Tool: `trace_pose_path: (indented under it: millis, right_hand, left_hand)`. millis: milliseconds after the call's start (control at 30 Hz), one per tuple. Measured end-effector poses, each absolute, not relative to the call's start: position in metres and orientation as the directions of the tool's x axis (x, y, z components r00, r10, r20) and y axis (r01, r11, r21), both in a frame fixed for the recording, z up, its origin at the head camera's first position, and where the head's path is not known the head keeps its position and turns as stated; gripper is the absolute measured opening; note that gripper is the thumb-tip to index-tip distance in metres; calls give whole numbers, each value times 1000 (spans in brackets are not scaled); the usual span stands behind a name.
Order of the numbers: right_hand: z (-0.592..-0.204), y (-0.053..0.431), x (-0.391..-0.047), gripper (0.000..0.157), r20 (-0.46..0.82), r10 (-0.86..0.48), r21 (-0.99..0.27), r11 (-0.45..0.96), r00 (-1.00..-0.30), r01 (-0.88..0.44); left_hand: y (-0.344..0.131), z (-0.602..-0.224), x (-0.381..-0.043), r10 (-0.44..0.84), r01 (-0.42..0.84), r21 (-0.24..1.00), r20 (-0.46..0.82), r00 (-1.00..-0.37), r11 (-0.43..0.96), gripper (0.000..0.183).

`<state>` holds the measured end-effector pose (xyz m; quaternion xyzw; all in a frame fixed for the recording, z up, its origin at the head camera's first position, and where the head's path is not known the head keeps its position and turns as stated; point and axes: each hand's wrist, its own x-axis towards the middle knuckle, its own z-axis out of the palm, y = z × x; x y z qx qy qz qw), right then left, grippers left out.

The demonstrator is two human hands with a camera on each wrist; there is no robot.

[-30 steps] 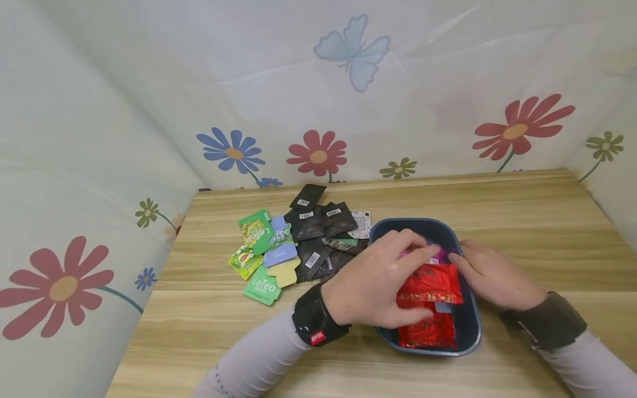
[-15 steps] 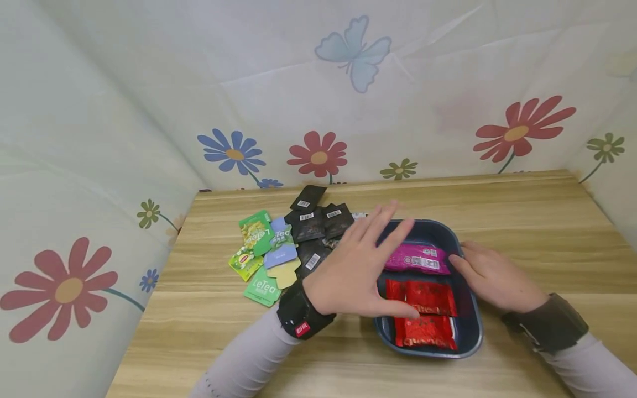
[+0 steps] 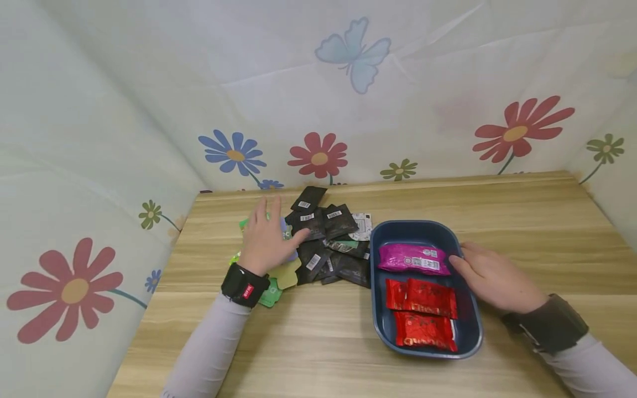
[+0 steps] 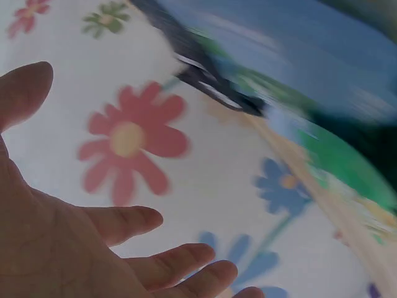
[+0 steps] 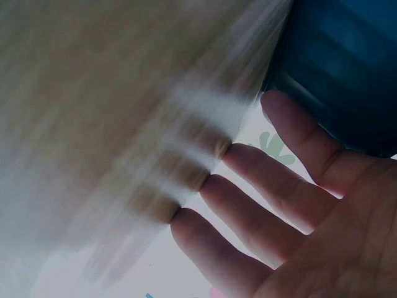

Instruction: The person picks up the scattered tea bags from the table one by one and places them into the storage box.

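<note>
My left hand is over the green and yellow LeTea tea packets, its fingers spread and holding nothing. In the left wrist view those packets are blurred beyond the fingers. My right hand lies along the right side of a dark blue bin, its thumb at the rim. The right wrist view has its fingers extended, fingertips at the wood tabletop. Inside the bin, a purple packet lies at the far end, with red foil packets nearer to me, partly overlapping.
A loose pile of black sachets sits between the green packets and the bin. A white patterned sachet lies at the pile's right edge. Behind the wooden table hangs a white flower-printed sheet.
My left hand has let go of a red packet in the bin, then moved left over the green packets. The purple packet is now uncovered. My right hand stays at the bin's side.
</note>
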<state>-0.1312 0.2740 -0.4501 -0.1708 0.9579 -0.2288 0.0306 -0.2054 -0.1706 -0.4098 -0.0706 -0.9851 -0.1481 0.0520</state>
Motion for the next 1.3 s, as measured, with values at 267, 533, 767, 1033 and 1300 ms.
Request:
trace_pose_path:
  millis: [267,533,767,1033,1300]
  right_hand:
    - [-450,273,-131,52,0,-332,-450,842,-943,-297]
    - [-448,273,-131,54,-12,-331,-455,842,-943,-290]
    - [-448,272,-131,55,-30,-326,-451,848,-945,-278]
    - [-449,272,-131,57,-39,-330,-452,848,-943,-278]
    - [-449,272,-132,58,-54,-319,-447,855,-946,-263]
  left_hand:
    - [-219,-432,-228,-92,-89,222,3,-996,971,101]
    - [-228,-440,-237,-163,-173,186,-71,-984,967,106]
    - [-226,-440,-237,-162,-178,152,-114,-980,972,104]
    - [-227,-444,-239,-153,-171,183,-110,-982,968,96]
    - [-226,-443,-239,-133,-138,188,-43,-990,972,86]
